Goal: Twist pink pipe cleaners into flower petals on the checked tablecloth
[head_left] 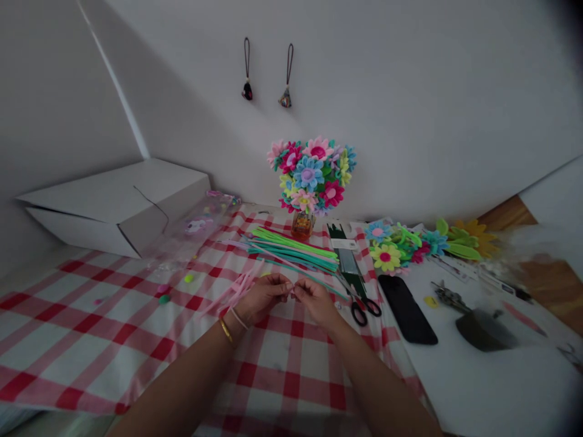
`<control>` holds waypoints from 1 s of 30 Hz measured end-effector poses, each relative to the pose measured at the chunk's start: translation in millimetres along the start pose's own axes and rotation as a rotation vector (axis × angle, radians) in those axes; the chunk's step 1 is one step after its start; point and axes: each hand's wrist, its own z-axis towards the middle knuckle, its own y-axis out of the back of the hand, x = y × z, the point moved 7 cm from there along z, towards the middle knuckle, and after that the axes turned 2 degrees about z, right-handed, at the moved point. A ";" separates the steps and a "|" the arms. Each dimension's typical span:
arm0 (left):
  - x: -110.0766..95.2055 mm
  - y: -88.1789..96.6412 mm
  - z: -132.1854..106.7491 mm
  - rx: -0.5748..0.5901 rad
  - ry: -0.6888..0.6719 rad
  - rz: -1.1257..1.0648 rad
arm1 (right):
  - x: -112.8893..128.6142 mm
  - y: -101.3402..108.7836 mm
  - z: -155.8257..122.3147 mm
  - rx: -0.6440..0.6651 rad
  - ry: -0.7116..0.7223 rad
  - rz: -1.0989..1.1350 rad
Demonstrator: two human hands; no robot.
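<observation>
My left hand (268, 294) and my right hand (314, 298) meet fingertip to fingertip above the checked cloth. Both are closed in a pinch. Something small and pale shows between the fingertips, too small to name. Pink pipe cleaners (239, 285) lie beside my left wrist, some partly hidden behind it. Beyond the hands is a bundle of green and teal pipe cleaners (296, 249). Black-handled scissors (359, 306) rest to the right of my right hand, their blades pointing away from me.
A glass vase (302, 226) holds fluffy flowers (314, 173) near the wall. On the left are a white box (122, 200), a clear plastic bag (191, 233) and small pompoms (164, 299). To the right lie a phone (407, 309), dark green stems (348, 261) and loose flowers (387, 258).
</observation>
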 end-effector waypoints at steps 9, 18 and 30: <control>2.8 2.3 3.8 0.010 -0.009 -0.051 | 2.3 2.5 1.0 -0.054 0.001 0.025; -3.2 -0.7 6.2 0.009 -0.134 0.039 | 0.8 2.2 3.1 -0.042 0.032 0.023; 3.4 8.0 7.2 -0.035 -0.121 -0.021 | -3.7 12.7 4.7 -0.178 0.062 -0.121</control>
